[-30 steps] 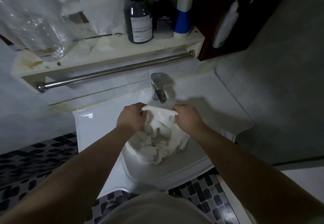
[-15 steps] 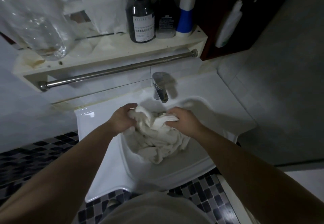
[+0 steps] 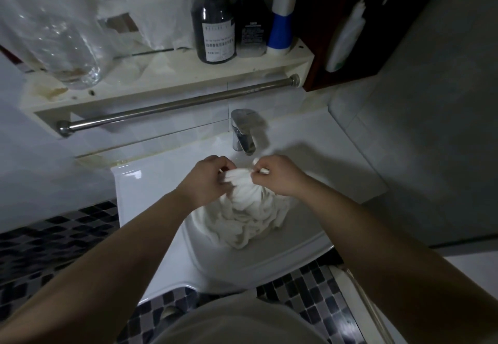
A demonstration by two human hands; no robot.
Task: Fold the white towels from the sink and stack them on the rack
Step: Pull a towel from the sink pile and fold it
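The sink (image 3: pixel 269 262) held bunched white towels (image 3: pixel 248 217); left hand (image 3: pixel 207 179) and right hand (image 3: pixel 280 176) pinched one towel's top edge, close together

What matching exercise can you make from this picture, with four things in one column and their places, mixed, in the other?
Things:
1. white towel
2. faucet
3. dark bottle
4. metal bar

Places:
a. on the shelf
b. under the shelf
c. in the sink, pinched by the left hand and the right hand
d. at the sink's back edge

Pairs: 1-c, 2-d, 3-a, 4-b.
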